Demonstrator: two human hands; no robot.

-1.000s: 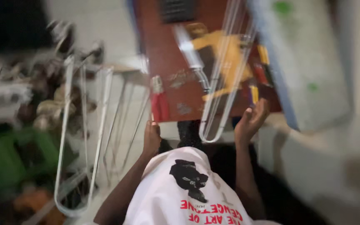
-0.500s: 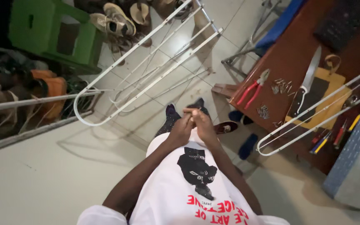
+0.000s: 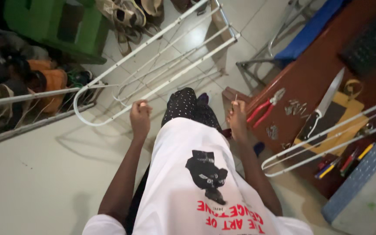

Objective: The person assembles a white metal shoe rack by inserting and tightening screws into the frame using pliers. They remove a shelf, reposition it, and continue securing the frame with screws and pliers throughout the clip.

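My left hand [image 3: 140, 118] is curled in front of my lap, pinching a small pale object at its fingertips; what it is cannot be told. My right hand [image 3: 237, 116] is held apart from it on the right, its fingers closed on a thin nail [image 3: 235, 99] that points up. Both hands hover above my dark spotted trousers [image 3: 187, 106] and white printed shirt [image 3: 192, 174]. The right hand is near the edge of a brown table [image 3: 310, 74] that carries red-handled pliers [image 3: 264, 107], loose nails [image 3: 295, 109] and a knife [image 3: 325, 104].
A white wire rack [image 3: 153, 82] lies on the tiled floor just beyond my hands. A second white frame [image 3: 327, 141] crosses the table. A green crate [image 3: 48, 26], sandals [image 3: 125, 15] and shoes [image 3: 31, 76] line the left. A blue seat [image 3: 310, 32] stands at the top right.
The hands were pressed together in front of my lap half a second ago; now they are apart. A second ago they were raised toward the table, with the view turned.
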